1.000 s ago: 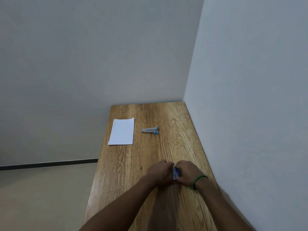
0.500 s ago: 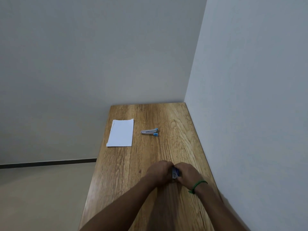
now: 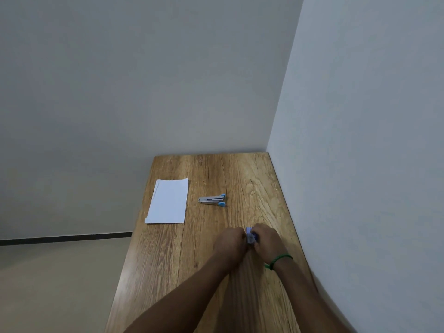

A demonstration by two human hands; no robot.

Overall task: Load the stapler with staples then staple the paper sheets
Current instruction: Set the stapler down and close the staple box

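Over the table (image 3: 168,260), both hands (image 3: 249,241) grip a staple box (image 3: 250,236).

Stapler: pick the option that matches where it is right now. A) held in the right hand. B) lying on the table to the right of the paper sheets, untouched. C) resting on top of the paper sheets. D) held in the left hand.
B: the stapler lies on the table right of the paper sheets, clear of both hands, the left hand and right hand, which are closed on a small blue box nearer the person.
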